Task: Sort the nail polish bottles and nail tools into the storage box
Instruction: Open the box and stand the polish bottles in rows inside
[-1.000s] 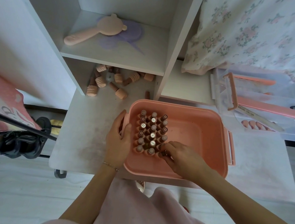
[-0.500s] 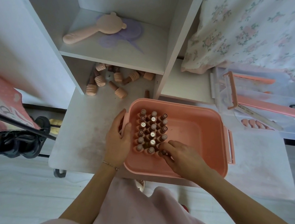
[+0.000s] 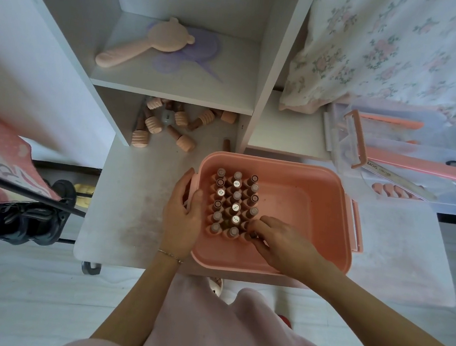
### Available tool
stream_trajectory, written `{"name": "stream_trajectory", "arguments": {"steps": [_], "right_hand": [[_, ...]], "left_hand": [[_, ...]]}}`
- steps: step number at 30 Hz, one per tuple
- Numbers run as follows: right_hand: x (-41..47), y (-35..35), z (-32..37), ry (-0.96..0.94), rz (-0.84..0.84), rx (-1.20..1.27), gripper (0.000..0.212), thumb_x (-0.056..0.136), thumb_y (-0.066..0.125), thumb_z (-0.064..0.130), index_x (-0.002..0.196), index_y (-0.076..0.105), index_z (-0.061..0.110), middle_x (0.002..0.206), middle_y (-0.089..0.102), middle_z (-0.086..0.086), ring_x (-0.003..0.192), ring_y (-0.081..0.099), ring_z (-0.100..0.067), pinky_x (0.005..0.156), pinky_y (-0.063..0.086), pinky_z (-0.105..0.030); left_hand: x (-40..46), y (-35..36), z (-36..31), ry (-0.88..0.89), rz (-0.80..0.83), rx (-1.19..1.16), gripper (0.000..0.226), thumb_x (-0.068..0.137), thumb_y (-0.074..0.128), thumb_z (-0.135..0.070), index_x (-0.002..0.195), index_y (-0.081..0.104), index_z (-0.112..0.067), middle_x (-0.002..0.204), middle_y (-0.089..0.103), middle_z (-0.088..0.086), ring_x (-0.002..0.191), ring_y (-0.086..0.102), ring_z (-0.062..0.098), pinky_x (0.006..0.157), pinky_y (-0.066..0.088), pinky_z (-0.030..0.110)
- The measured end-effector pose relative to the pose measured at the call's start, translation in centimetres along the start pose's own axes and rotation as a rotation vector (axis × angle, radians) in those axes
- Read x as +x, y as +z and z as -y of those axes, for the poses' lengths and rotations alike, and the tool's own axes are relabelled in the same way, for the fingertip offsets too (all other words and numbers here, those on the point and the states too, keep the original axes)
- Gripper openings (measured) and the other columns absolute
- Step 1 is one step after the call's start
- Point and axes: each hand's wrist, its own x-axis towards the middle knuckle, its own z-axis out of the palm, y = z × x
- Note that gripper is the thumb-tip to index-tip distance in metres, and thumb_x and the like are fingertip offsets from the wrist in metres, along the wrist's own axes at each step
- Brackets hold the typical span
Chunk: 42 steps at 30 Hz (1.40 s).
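A pink storage box (image 3: 330, 213) stands on the white table (image 3: 132, 204). Several nail polish bottles (image 3: 233, 202) stand upright in rows in its left part. My left hand (image 3: 183, 219) grips the box's left wall, thumb over the rim. My right hand (image 3: 278, 242) is inside the box and pinches one bottle (image 3: 254, 235) at the near right corner of the rows. More pink-capped bottles (image 3: 166, 126) lie loose under the shelf. Nail files (image 3: 415, 167) lie in a clear tray at the right.
A pink bear-shaped hand mirror (image 3: 148, 42) lies on the white shelf above. The clear tray (image 3: 446, 195) with a pink handle sits at the right, under a floral cloth (image 3: 405, 51). Black shoes (image 3: 31, 218) stand on the floor at the left.
Almost nothing moved. My right hand stays on the bottle at the rows' near right corner; my left hand keeps its hold on the box wall.
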Motion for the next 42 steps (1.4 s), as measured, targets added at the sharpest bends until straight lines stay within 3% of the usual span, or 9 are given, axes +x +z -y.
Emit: {"name": "stream_trajectory", "arguments": {"steps": [10, 16, 21, 26, 32, 38, 42], "right_hand": [[0.0, 0.2, -0.2, 0.012, -0.017, 0.027, 0.016, 0.090, 0.054, 0.019, 0.099, 0.060, 0.008, 0.084, 0.061, -0.008, 0.073, 0.055, -0.022, 0.061, 0.039, -0.027], [-0.2, 0.0, -0.3, 0.001, -0.004, 0.032, 0.027, 0.090, 0.053, 0.021, 0.115, 0.057, 0.013, 0.093, 0.061, -0.006, 0.078, 0.056, -0.019, 0.065, 0.043, -0.029], [-0.4, -0.6, -0.1, -0.008, -0.025, 0.018, 0.026, 0.088, 0.055, 0.021, 0.112, 0.059, 0.015, 0.089, 0.063, -0.003, 0.076, 0.058, -0.018, 0.062, 0.043, -0.028], [-0.4, -1.5, 0.0, -0.024, -0.062, -0.019, 0.020, 0.083, 0.062, 0.019, 0.102, 0.065, 0.013, 0.079, 0.064, -0.003, 0.068, 0.059, -0.019, 0.053, 0.042, -0.025], [-0.2, -0.9, 0.1, -0.033, -0.055, -0.004, 0.014, 0.083, 0.062, 0.015, 0.095, 0.066, 0.011, 0.080, 0.064, -0.005, 0.071, 0.060, -0.022, 0.055, 0.041, -0.026], [-0.2, -0.4, -0.1, -0.019, -0.053, 0.020, 0.015, 0.086, 0.057, 0.016, 0.097, 0.065, 0.009, 0.081, 0.063, -0.007, 0.074, 0.058, -0.023, 0.061, 0.048, -0.035], [-0.3, -0.3, -0.1, -0.001, -0.052, 0.047, 0.016, 0.088, 0.056, 0.016, 0.099, 0.065, 0.008, 0.084, 0.064, -0.008, 0.076, 0.058, -0.022, 0.064, 0.049, -0.037]], "left_hand": [[0.0, 0.0, 0.0, 0.007, -0.004, -0.001, 0.041, 0.094, 0.048, -0.016, 0.135, 0.042, -0.015, 0.132, 0.048, -0.004, 0.120, 0.044, 0.009, 0.096, 0.035, 0.019], [0.0, 0.0, 0.1, 0.005, -0.004, 0.006, 0.042, 0.095, 0.048, -0.016, 0.135, 0.041, -0.015, 0.127, 0.045, -0.011, 0.118, 0.042, 0.004, 0.088, 0.032, 0.001], [0.0, 0.0, 0.2, 0.006, -0.002, -0.018, 0.041, 0.094, 0.048, -0.016, 0.135, 0.042, -0.015, 0.135, 0.049, 0.000, 0.121, 0.045, 0.011, 0.097, 0.036, 0.021], [0.0, -0.1, 0.3, 0.007, 0.004, -0.006, 0.041, 0.095, 0.048, -0.019, 0.135, 0.042, -0.018, 0.134, 0.048, -0.003, 0.117, 0.044, 0.007, 0.087, 0.034, 0.006], [0.0, -0.1, 0.2, 0.012, 0.011, -0.032, 0.042, 0.094, 0.048, -0.018, 0.135, 0.042, -0.016, 0.134, 0.048, -0.001, 0.120, 0.045, 0.009, 0.095, 0.036, 0.019], [0.0, -0.1, 0.2, 0.012, 0.001, -0.033, 0.041, 0.094, 0.049, -0.017, 0.135, 0.042, -0.016, 0.125, 0.046, -0.011, 0.115, 0.043, 0.004, 0.080, 0.033, -0.005], [0.0, -0.1, 0.3, 0.011, 0.007, -0.026, 0.042, 0.094, 0.048, -0.019, 0.135, 0.041, -0.017, 0.126, 0.045, -0.011, 0.117, 0.043, 0.005, 0.088, 0.034, 0.006]]}}
